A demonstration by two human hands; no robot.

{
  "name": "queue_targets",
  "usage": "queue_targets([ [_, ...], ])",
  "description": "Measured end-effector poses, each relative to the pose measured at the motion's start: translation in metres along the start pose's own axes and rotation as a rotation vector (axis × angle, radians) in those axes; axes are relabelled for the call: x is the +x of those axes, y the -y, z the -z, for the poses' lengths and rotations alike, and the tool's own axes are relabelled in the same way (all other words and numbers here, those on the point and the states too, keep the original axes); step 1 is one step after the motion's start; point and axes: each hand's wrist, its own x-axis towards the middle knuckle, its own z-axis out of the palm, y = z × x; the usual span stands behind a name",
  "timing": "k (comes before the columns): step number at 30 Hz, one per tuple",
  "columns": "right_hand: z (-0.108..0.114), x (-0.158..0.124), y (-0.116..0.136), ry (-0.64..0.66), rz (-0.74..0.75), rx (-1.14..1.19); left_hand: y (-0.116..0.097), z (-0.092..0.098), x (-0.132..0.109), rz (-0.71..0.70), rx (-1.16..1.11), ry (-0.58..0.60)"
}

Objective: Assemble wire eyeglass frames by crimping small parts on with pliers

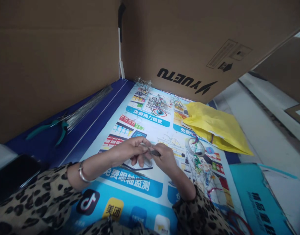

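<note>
Both hands meet over a printed poster sheet (96, 173). My left hand (132, 150) has its thumb and forefinger pinched, the other fingers curled below; what it pinches is too small to make out. My right hand (166, 158) is closed around a small dark, narrow tool (155, 152) that points toward the left fingertips. Its kind is partly hidden by the fingers. Beneath the hands, thin dark metal strips or wires (134, 172) lie on the sheet. To the right of my right hand are a clear roll of tape (196, 147) and tangled coloured wires (206, 176).
Teal-handled pliers (63, 132) and a bundle of straight wires (86, 109) lie at left. More wire pieces (158, 104) are at the back. A yellow bag (216, 125) and a teal box (255, 195) are at right. Cardboard walls (164, 39) close off the back.
</note>
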Motion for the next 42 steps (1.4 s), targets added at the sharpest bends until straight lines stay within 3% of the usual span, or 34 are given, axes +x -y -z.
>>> queue_targets([
  [10, -0.002, 0.000, -0.001, -0.042, 0.033, -0.038, 0.006, 0.003, 0.003, -0.026, -0.044, -0.027],
  [12, -0.002, 0.000, 0.000, -0.058, 0.021, -0.047, 0.006, 0.003, 0.005, -0.078, -0.025, -0.127],
  [16, 0.000, 0.001, 0.005, -0.072, -0.110, -0.080, 0.006, 0.004, 0.006, -0.274, 0.046, -0.458],
  [18, 0.000, 0.001, 0.008, -0.068, -0.167, -0.082, 0.006, 0.003, 0.006, -0.332, 0.071, -0.534],
  [25, 0.001, 0.002, 0.015, -0.079, -0.216, -0.084, 0.009, -0.001, 0.006, -0.402, -0.024, -0.583],
  [42, 0.000, 0.001, 0.007, -0.080, -0.277, -0.127, 0.015, -0.006, 0.006, -0.380, -0.050, -0.565],
])
